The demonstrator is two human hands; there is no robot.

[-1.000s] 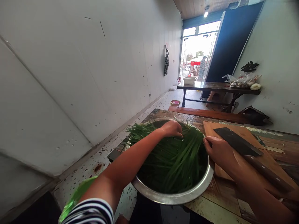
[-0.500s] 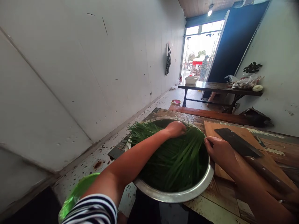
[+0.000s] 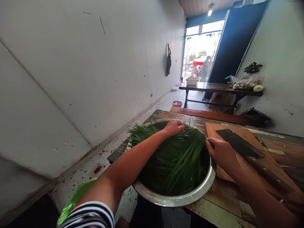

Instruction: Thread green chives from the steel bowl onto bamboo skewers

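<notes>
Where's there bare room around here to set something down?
The far table has a bare stretch between the white tray and the plastic bag. Nearer, a small patch of cutting board shows beyond the cleaver. It's crowded at the metal basin: green leaves fill it, left hand over it, right hand at its rim.

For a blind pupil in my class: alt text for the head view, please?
A person's left hand is over long green leaves in a metal basin, the right hand at its rim; a cleaver lies on a wooden board to the right.
</notes>
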